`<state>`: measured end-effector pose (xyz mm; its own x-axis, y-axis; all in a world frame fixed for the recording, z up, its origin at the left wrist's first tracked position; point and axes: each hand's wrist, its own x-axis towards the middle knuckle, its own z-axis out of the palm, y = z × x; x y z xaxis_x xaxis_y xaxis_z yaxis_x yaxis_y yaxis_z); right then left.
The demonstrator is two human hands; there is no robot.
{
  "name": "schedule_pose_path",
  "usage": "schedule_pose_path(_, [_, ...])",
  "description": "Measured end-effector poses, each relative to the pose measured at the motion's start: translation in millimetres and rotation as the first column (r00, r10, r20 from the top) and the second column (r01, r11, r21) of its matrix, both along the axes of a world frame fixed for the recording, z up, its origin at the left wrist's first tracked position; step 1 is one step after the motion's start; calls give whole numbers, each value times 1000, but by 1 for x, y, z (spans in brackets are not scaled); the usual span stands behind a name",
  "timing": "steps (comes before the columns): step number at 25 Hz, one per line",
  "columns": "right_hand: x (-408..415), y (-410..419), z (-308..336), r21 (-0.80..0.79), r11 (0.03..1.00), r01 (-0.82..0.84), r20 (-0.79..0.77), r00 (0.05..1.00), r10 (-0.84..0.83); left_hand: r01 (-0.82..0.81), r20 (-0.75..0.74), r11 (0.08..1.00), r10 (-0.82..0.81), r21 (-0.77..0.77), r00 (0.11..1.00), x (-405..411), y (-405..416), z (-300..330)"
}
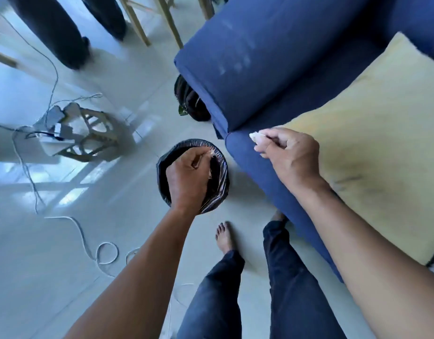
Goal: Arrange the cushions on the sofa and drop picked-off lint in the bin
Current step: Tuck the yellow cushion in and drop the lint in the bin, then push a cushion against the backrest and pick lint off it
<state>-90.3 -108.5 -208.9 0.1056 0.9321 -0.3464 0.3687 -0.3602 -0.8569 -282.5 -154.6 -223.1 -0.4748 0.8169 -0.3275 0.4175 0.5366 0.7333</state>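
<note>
Lint (pixel 254 136) pinched by right hand (pixel 291 157); left hand (pixel 189 174) curled over bin (pixel 222 189); tiled floor (pixel 64 253).

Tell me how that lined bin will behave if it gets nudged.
The bin is small and looks light, so it would likely slide on the glossy floor. Its loose black liner probably crinkles and shifts. The left hand over it may steady it.

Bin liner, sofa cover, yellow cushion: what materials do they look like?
Bin liner: thin black plastic film, glossy; it crinkles and glints at the rim.
Sofa cover: blue woven fabric, matte, with seams and pale scuffs; fibre unclear.
Yellow cushion: soft pale fabric, matte, faintly fuzzy edge, likely fleece or cotton.
</note>
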Motion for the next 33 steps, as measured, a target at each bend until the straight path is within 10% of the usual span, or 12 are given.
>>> schedule_pose_path(15, [-127, -45, -111, -182, 909, -376, 381, 825, 418, -64, -78, 938, 39, -340, 996, -103, -85, -84])
schedule_pose_path(24, [-31, -46, -24, -43, 998, -40, 266, 963, 50, 140, 3, 984, -141, -111, 990, -16, -31, -12])
schedule_pose_path(33, [153, -74, 31, 96, 858, 505, 240, 824, -513, 639, 83, 769, -637, 9, 766, 168, 47, 37])
